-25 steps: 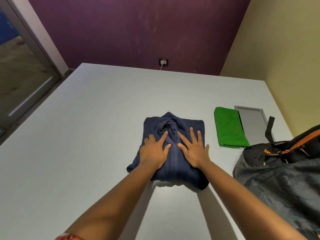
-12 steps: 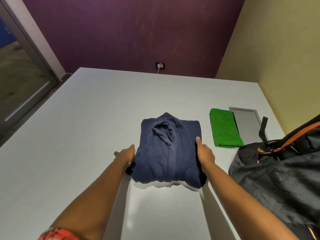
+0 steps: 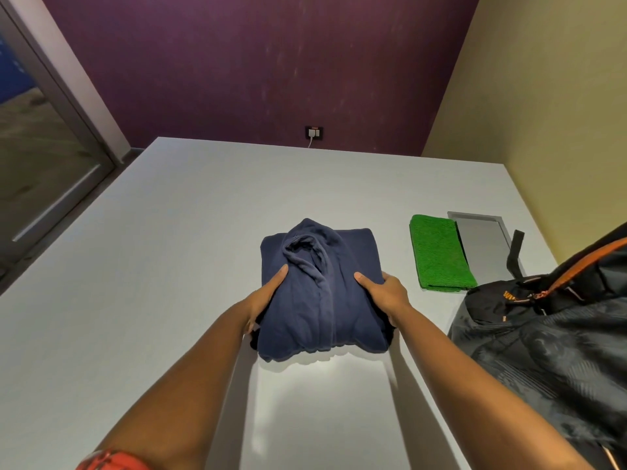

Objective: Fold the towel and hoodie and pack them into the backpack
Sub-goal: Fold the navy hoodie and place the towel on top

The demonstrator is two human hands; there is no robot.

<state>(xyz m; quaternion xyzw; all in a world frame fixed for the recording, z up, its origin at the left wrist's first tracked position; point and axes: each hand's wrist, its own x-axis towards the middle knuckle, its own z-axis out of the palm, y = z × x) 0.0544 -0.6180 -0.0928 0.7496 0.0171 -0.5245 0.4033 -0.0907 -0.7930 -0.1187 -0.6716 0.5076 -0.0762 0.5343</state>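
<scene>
Folded hoodie (image 3: 322,293) mid-table, gripped at both sides: left hand (image 3: 268,293) and right hand (image 3: 383,293) clamp its edges, thumbs on top, likely to keep the bundle intact for lifting. Folded towel (image 3: 439,254) lies beside the backpack (image 3: 556,337), on the right.
</scene>
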